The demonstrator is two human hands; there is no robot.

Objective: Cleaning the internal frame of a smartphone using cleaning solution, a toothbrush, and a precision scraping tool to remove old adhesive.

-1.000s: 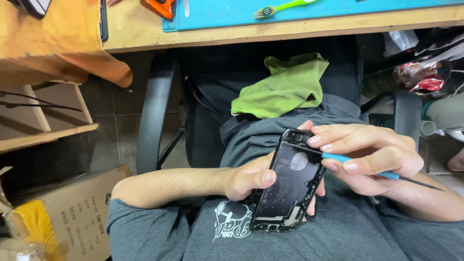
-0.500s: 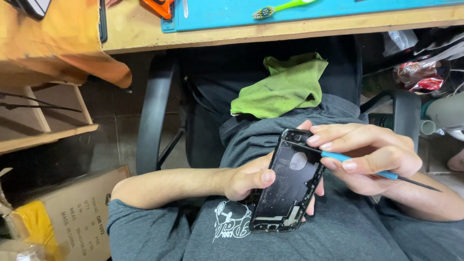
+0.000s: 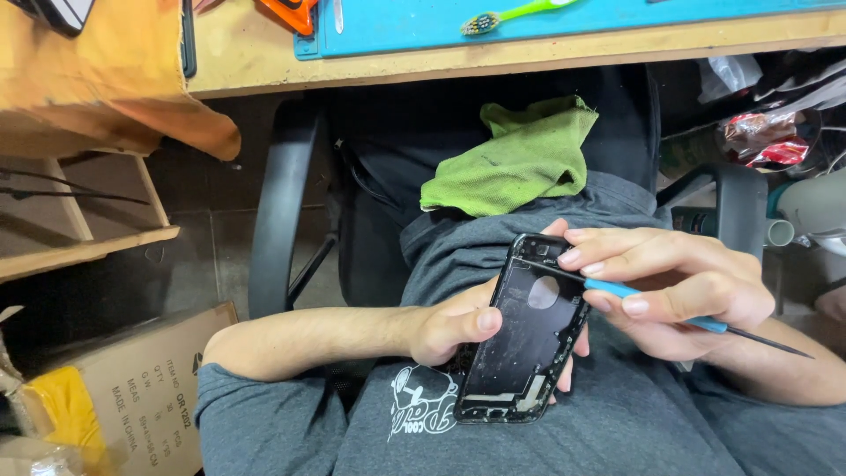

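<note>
The person sits low in a black chair (image 3: 280, 211), and both hands meet over the lap, against a grey shirt (image 3: 493, 251). The left hand (image 3: 454, 324) is wrapped around a gutted black phone shell (image 3: 527, 333), thumb pressed on its near edge and fingertips showing past the far edge, so the grip is closed firmly on it. The shell stands tilted, its open inside facing up, with a round hole in the upper part and dusty scuffing across the plate.

The right hand (image 3: 674, 286) pinches a thin tool (image 3: 656, 300) with a blue handle, fingers together around the handle. One dark end of the tool lies across the top of the shell, just below the corner; the other dark tip sticks out past the wrist to the right. The forefinger of that hand rests on the shell's top edge.

A green cloth (image 3: 520, 163) lies crumpled on the lap just above the hands, not touching them. Beyond it runs the wooden edge of a desk (image 3: 264, 62) with a blue mat (image 3: 617, 19) on top, and a green toothbrush (image 3: 515, 15) lying on the mat. An orange cloth (image 3: 106, 79) hangs over the desk's left corner. Down on the floor to the left sits a cardboard box (image 3: 132, 379) with something yellow in front of it.
</note>
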